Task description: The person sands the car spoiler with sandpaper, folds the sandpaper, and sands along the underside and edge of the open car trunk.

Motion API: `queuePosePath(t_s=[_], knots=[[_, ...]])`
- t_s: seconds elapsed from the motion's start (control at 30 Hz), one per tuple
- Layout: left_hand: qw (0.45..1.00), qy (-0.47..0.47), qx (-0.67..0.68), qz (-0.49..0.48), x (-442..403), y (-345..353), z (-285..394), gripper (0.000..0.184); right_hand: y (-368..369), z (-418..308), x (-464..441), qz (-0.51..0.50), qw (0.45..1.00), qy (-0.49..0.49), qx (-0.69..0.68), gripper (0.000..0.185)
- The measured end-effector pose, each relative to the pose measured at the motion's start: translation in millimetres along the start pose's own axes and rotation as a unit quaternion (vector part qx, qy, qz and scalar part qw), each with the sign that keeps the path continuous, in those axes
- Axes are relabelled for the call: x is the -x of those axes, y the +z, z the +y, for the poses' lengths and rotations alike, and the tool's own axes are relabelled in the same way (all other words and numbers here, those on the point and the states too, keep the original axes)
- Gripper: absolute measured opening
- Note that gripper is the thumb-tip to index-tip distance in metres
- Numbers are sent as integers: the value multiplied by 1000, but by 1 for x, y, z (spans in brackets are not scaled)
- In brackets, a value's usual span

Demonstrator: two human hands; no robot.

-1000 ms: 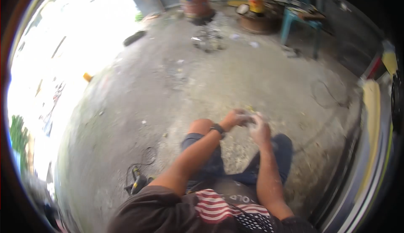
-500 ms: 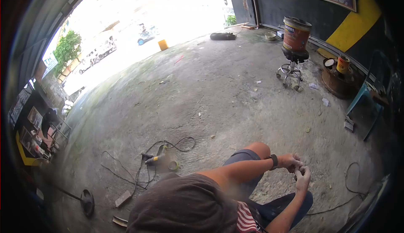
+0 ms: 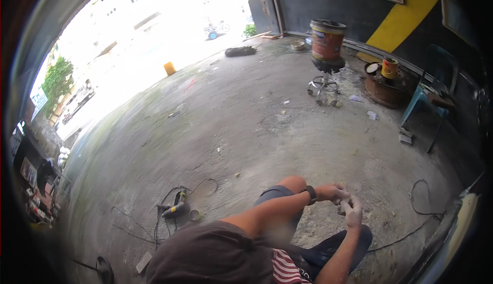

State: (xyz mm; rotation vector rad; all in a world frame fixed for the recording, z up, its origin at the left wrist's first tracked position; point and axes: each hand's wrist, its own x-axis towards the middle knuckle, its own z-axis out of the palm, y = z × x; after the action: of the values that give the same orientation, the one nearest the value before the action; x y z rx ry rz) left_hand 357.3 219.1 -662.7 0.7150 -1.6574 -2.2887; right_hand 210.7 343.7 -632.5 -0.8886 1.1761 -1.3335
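Note:
My left hand [image 3: 332, 192], with a dark watch [image 3: 311, 195] on its wrist, reaches across in front of my bent knee. Its fingers are bent and closed, touching those of my right hand [image 3: 352, 213]. The right hand comes up from below with thumb and fingers pinched together. Both look dusted with pale powder. Whatever lies between the fingertips, if anything, is too small and hidden to make out. Beneath them are my dark trousers [image 3: 341, 250] and the dusty concrete floor [image 3: 246, 145].
At lower left lie a yellow-and-black corded power tool [image 3: 174, 210] and a tape roll [image 3: 194, 214]. A paint bucket [image 3: 327, 42] stands on a wheeled stool [image 3: 323, 84]. A green plastic chair [image 3: 418, 104] and a rusty drum-like stand [image 3: 385, 94] are at right. A cable [image 3: 395, 242] crosses the floor.
The view has turned to the right, so the room's things sit further left in it. My hands stay together with fingers touching.

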Motion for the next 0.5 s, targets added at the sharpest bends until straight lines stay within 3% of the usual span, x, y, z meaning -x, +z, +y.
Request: queuePosePath(t_s=[0.1,0.2,0.27,0.33,0.4,0.47,0.5], knots=[[999,22,33,34,4,-15,7,20,18,-3,-1,7,999,-28,42,6],[985,-12,143,95,9,-16,4,19,26,2,-2,2,977,-168,134,16],[999,27,17,37,26,-23,23,19,42,-44,17,35,968,-151,197,14],[989,-28,141,42,34,-23,33,17,50,-41,16,53,980,-148,125,16],[993,-17,115,18,40,-22,56,16,49,-18,3,46,987,-145,55,18],[995,-2,96,2,52,-12,82,16,49,8,-17,33,977,-212,10,24],[999,-7,38,15,59,-5,98,17,46,14,-18,-2,984,-175,25,37]])
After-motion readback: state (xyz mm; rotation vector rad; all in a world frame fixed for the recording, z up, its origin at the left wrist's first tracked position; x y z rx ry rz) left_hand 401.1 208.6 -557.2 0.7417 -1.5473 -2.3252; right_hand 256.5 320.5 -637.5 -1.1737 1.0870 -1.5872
